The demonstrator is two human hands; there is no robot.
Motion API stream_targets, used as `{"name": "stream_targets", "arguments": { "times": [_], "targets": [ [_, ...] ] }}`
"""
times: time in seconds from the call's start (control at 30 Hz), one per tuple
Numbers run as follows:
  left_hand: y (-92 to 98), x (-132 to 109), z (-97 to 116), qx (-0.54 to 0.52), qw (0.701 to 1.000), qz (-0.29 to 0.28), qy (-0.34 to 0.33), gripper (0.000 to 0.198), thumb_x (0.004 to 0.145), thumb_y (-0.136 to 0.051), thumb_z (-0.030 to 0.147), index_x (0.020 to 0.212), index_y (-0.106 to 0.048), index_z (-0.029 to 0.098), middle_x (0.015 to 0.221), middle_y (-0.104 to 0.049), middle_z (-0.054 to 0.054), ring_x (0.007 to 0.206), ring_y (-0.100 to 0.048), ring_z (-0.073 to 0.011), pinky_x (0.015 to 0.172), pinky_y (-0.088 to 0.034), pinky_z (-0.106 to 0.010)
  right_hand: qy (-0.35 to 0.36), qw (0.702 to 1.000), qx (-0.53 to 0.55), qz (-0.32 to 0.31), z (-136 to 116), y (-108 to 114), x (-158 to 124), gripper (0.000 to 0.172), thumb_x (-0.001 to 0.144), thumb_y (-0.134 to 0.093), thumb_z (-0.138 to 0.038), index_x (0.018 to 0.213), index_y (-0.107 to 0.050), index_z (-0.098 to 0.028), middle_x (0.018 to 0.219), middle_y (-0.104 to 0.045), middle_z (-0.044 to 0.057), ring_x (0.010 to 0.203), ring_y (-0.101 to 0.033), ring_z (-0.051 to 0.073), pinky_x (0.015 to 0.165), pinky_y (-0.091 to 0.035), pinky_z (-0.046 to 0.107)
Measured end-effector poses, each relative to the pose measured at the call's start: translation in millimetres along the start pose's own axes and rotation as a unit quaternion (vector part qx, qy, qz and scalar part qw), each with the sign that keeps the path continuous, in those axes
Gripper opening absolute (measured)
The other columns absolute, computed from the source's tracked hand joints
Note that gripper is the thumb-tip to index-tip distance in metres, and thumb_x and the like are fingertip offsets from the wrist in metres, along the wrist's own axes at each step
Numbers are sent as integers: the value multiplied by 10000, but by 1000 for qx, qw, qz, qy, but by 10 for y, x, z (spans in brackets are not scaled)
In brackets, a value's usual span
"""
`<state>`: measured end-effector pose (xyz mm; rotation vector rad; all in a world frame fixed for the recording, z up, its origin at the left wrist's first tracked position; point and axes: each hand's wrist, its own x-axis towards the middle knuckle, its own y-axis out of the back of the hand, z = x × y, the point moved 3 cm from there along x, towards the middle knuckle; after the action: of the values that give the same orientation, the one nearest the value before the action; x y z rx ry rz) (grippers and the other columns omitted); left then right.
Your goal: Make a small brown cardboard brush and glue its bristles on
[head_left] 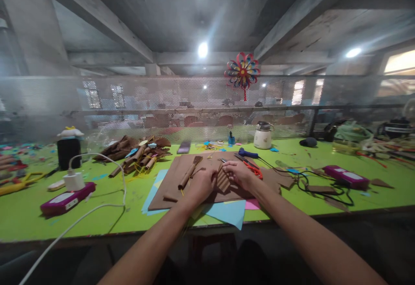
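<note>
Brown pleated paper piece [223, 180], on the brown card sheet [181, 177] atop the green tabletop [97, 216], long axis running away from the person; both hands, left [201, 185] and right [238, 173], pinch its sides.

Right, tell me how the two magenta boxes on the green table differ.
The left magenta box lies near the front edge, by a white charger with a white cable; the right magenta box lies further back, by a black cable. The left one looks bigger in the picture, being nearer. The left one slants up to the right; the right one slants down to the right. Both are flat, magenta, with a pale label on top.
</note>
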<state>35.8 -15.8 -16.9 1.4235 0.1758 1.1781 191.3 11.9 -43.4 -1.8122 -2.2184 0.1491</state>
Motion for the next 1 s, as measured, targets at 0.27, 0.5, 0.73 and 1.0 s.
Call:
{"name": "stream_targets", "arguments": {
  "times": [0.27, 0.5, 0.73, 1.0],
  "targets": [
    [-37, 29, -65, -78, 997, 1, -12, 224, 820, -425, 169, 824, -649, 162, 759, -654, -71, 677, -561, -171, 631, -390, -257, 16, 999, 35, -31, -68, -7, -32, 202, 543, -720, -143, 735, -655, -148, 609, -612, -5, 484, -514, 76, 472, -384, 200],
    [-65, 79, -99, -226, 973, -27, 25, 264, 828, -420, 247, 909, -650, 148, 696, -637, -41, 595, -567, -151, 581, -421, -255, 7, 998, 49, -30, -115, -21, -55, 239, 502, -770, -159, 703, -645, -132, 593, -601, -11, 475, -506, 64, 465, -374, 187],
    [-186, 69, -99, -404, 897, -118, 136, 200, 780, -479, 298, 723, -587, 140, 522, -526, 25, 462, -524, -116, 468, -413, -226, 32, 999, -5, 0, -133, -81, -89, 107, 539, -679, -135, 614, -602, -147, 507, -513, -52, 417, -385, 40, 399, -246, 185],
    [-210, 79, -191, -320, 929, -97, 161, 247, 767, -480, 309, 569, -472, 161, 429, -463, 40, 410, -485, -107, 396, -321, -196, 81, 996, 7, 33, -103, 42, -40, 150, 561, -669, -161, 704, -628, -139, 569, -579, -19, 477, -495, 71, 482, -360, 206]
  ]
}}
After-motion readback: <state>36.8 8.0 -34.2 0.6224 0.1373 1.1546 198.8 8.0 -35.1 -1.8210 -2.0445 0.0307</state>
